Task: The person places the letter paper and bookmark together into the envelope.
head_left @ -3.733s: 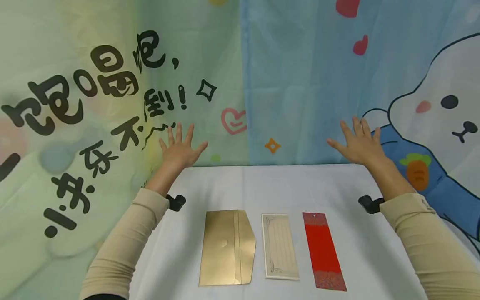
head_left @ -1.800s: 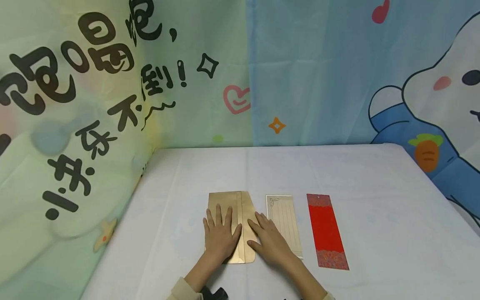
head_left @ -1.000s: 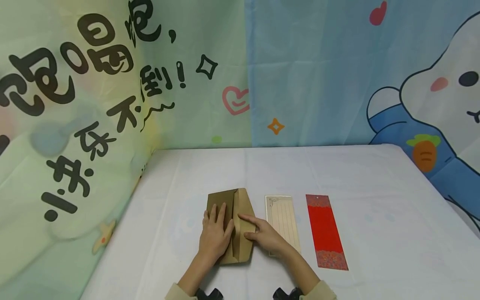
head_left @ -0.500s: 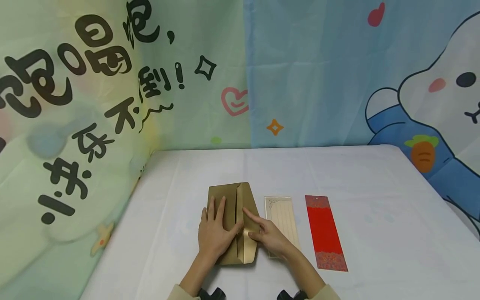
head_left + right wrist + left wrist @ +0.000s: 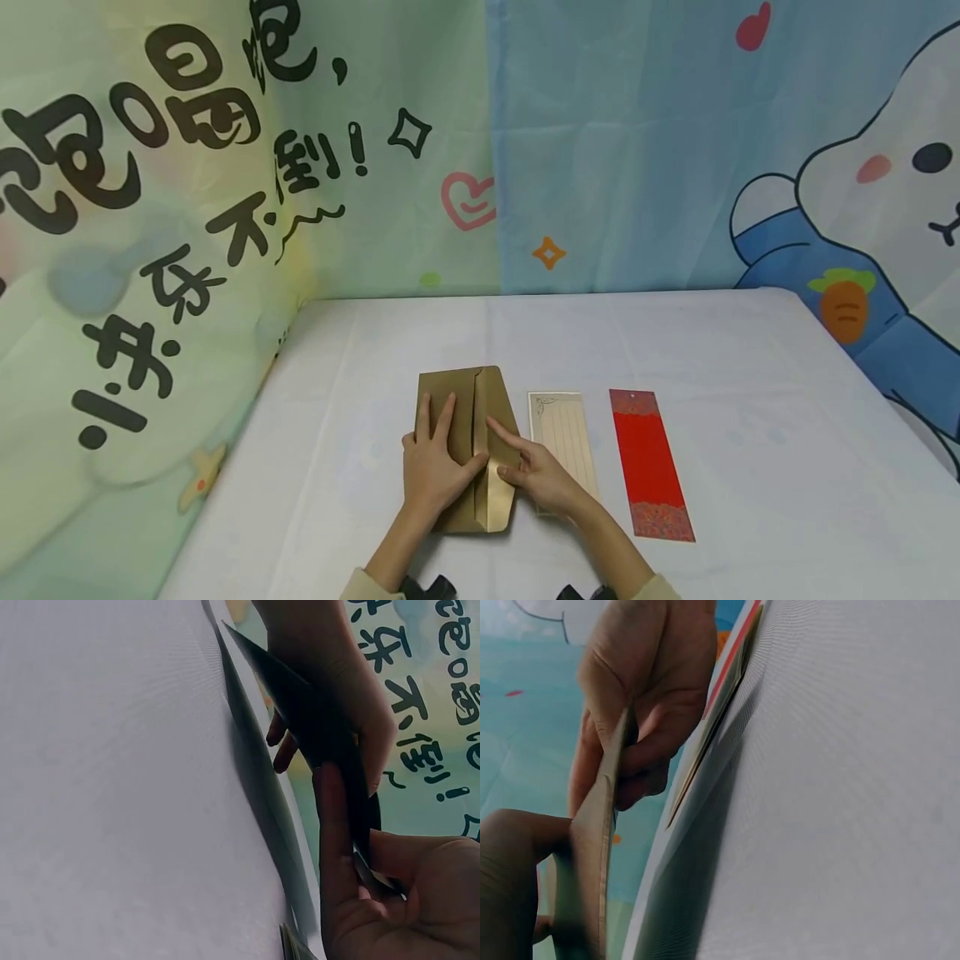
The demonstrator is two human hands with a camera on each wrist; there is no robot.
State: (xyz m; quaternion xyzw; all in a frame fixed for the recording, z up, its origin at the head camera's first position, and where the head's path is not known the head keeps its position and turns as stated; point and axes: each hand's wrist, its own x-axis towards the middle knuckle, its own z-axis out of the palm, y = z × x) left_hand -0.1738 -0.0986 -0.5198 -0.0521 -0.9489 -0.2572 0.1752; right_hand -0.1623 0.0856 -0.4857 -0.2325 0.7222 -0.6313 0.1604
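Gold envelope (image 5: 462, 427) between fingers (image 5: 507, 434)

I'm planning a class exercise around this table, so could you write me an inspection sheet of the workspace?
Surface: white cloth-covered table, faintly creased.
Job's things: gold-brown paper envelope, tilted up from the cloth.
Clutter: cream lined rectangular card, partly hidden; red rectangular strip with patterned ends, apart from the card.
Grips: bare left grip holds the envelope's body; bare right grip pinches its flap.
Cables: nothing seen.
Surroundings: green-and-blue printed fabric backdrop with a cartoon animal.
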